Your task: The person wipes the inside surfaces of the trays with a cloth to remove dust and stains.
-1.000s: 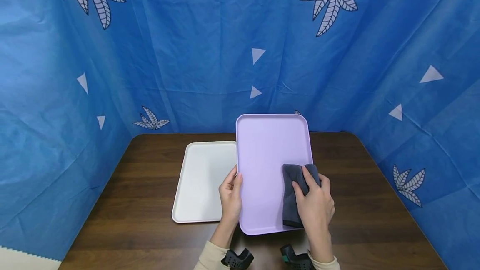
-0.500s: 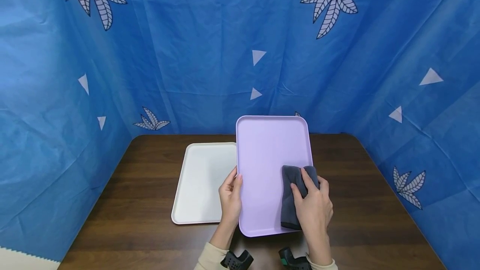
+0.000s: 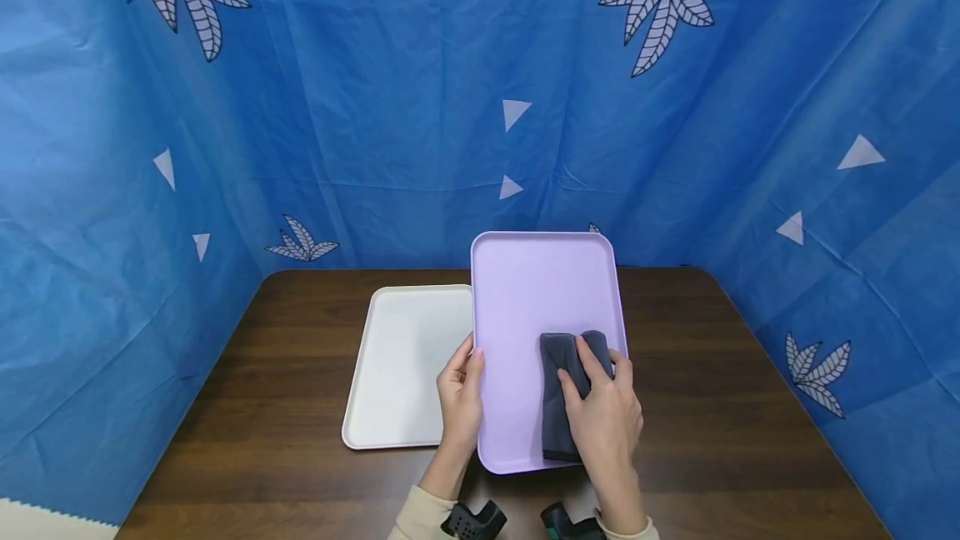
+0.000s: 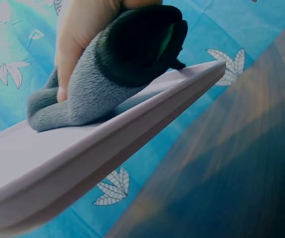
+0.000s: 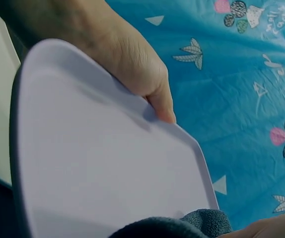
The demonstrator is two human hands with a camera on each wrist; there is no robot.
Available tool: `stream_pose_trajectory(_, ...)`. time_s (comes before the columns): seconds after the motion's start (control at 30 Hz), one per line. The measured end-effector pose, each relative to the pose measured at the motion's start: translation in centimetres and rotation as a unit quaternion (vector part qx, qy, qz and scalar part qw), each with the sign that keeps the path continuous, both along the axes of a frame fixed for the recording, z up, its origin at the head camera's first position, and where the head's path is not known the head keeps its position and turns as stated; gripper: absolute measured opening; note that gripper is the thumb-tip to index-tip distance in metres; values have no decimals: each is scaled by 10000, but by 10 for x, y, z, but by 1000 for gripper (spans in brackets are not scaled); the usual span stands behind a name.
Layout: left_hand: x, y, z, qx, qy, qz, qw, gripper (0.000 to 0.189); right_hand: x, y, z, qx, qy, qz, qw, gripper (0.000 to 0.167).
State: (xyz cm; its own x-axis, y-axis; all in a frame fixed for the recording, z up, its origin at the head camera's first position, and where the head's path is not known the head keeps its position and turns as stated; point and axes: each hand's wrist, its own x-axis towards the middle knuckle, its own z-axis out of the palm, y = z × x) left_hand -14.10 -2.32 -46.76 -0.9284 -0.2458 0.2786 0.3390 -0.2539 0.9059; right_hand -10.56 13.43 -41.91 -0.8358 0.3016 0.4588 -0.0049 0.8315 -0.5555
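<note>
Lilac tray (image 3: pixel 536 290), pinched at eight o'clock edge by left hand (image 3: pixel 459 400). Dark grey cloth (image 3: pixel 558 411), gripped by right hand (image 3: pixel 606 419) against tray's five o'clock area; shifted toward nine o'clock since half a second earlier. White tray (image 3: pixel 397 357), nine o'clock, unmoved. Lettering (image 5: pixel 278 17), two o'clock on curtain (image 5: pixel 242 99), right-wrist view: illegible.

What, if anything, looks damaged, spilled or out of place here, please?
Nothing stands out. The left hand holds the purple tray, the right hand holds the gray cloth against it, and the white tray lies on the table; no spill or damage shows.
</note>
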Motion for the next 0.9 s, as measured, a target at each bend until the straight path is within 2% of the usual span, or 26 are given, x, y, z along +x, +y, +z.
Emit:
stream_pose_trajectory(0.17,0,-1,0,22,-3,-67,10000,38,-1,-9,-2,193,307,215,9991,54)
stream_pose_trajectory(0.53,2,-1,0,77,-92,-126,9998,39,3,-30,-1,471,591,581,9954,55)
stream_pose_trajectory(0.9,3,0,0,78,-160,-214,9996,40,9,-44,0,630,646,949,9914,55)
